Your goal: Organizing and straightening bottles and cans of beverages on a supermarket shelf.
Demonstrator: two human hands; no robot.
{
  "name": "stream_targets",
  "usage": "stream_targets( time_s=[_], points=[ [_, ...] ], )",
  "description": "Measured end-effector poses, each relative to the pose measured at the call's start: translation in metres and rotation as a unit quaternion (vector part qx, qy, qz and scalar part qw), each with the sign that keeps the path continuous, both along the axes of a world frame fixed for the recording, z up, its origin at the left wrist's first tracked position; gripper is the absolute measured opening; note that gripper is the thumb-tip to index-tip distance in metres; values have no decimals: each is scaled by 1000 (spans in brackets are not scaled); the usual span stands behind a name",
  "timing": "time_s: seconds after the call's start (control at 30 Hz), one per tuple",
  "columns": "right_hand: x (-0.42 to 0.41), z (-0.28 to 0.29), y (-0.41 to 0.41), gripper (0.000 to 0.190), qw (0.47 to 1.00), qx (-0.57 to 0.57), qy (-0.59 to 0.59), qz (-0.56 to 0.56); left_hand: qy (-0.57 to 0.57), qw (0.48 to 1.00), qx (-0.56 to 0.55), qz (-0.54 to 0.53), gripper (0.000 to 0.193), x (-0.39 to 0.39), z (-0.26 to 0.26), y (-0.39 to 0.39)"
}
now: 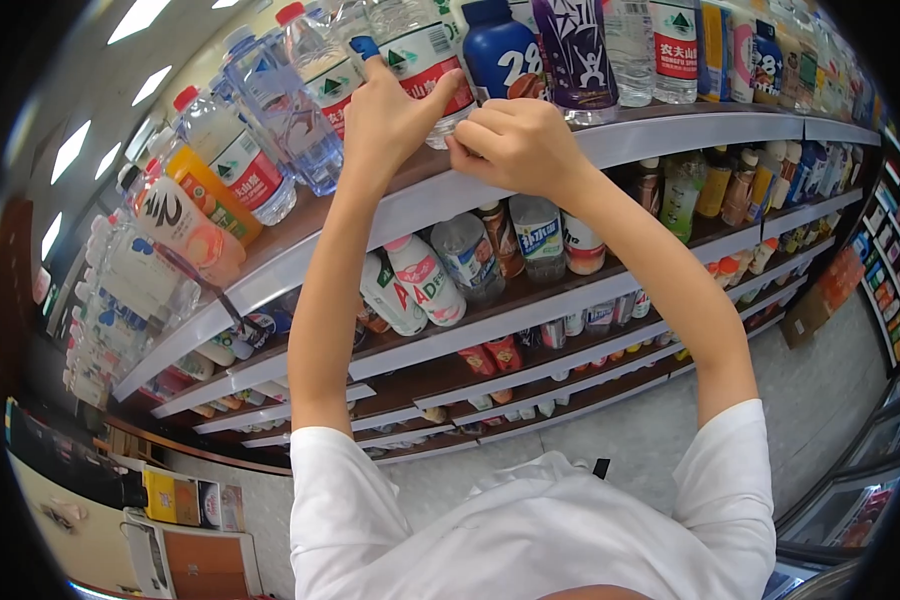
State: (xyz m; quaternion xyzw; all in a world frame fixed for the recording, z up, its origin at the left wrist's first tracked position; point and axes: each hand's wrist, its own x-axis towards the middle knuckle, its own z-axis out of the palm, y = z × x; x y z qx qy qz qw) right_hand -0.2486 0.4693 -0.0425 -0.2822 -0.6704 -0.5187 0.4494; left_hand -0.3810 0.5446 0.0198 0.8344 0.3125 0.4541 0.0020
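My left hand (pixel 394 112) is raised at the top shelf with thumb and index finger spread in front of a large clear water bottle (pixel 427 52) with a red and white label. A small blue piece (pixel 364 47) sits at the index fingertip; I cannot tell what it is. The other left fingers are hidden. Close beside it, my right hand (pixel 514 146) is curled into a fist at the shelf's front edge, with nothing visible in it. Behind the right hand stand a dark blue bottle (pixel 499 49) and a purple-labelled bottle (pixel 577 56).
Drinks bottles line the wooden top shelf (pixel 412 169), including an orange juice bottle (pixel 202 187) and a pink peach-drink bottle (pixel 187 217) toward the left. Lower shelves hold more drinks, among them a white and pink bottle (pixel 424 281). A cardboard box (pixel 825 296) stands on the grey floor (pixel 727 435).
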Motion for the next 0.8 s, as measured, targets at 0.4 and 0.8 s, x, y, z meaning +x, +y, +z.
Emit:
stream_targets(
  time_s=[0.4,0.8],
  points=[
    [3,-2,6,18,1000,18,6,-14,-26,980,195,6,91,17,-21,14],
    [0,-2,0,10,1000,-7,20,-23,-133,955,248,90,48,-85,-23,15]
  ],
)
